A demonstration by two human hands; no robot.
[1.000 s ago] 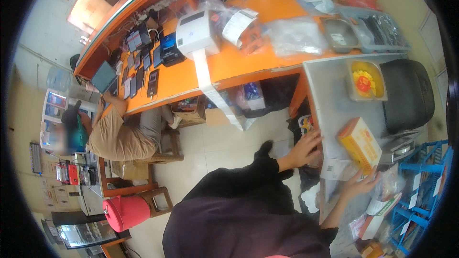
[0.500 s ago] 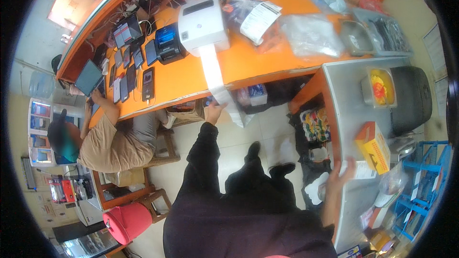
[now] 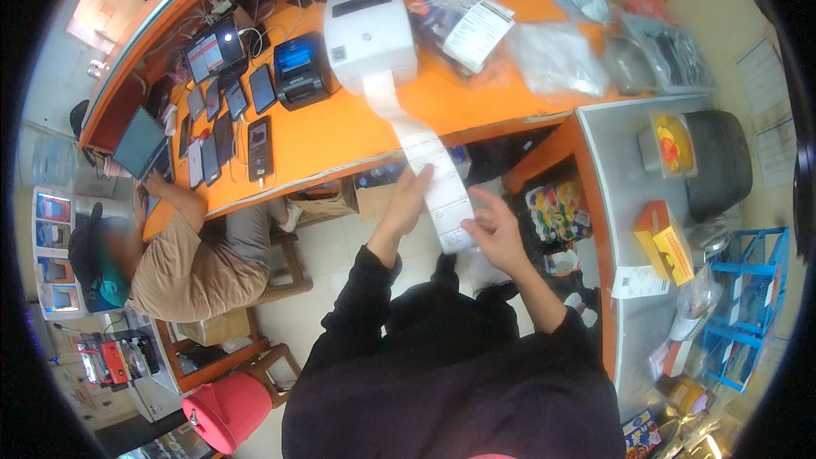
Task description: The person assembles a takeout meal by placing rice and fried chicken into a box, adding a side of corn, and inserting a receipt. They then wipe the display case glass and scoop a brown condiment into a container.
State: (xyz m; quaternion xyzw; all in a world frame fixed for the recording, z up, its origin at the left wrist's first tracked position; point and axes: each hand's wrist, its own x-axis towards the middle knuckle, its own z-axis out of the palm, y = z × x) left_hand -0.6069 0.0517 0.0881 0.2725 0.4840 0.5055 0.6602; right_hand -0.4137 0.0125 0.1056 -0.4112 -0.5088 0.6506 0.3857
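Printed paper strip (image 3: 444, 197) is out but not yet detached from the label printer (image 3: 370, 34) beyond the left hand (image 3: 406, 204), clamped on its edge, right hand (image 3: 500, 234) thumbing its lower end, grip unconfirmed; orange counter (image 3: 323, 140) edge just ahead, open room leftward over tiled floor (image 3: 342, 248), metal-topped table (image 3: 606, 153) edge rightward.

We saw paper strip (image 3: 447, 200) white, dark-printed; printer (image 3: 374, 44) white, its window (image 3: 364, 4) dark; desk (image 3: 327, 132) orange; bucket (image 3: 234, 408) pinkish red; rack (image 3: 755, 266) blue; shirt (image 3: 208, 263) tan; our sleeves (image 3: 351, 293) black.
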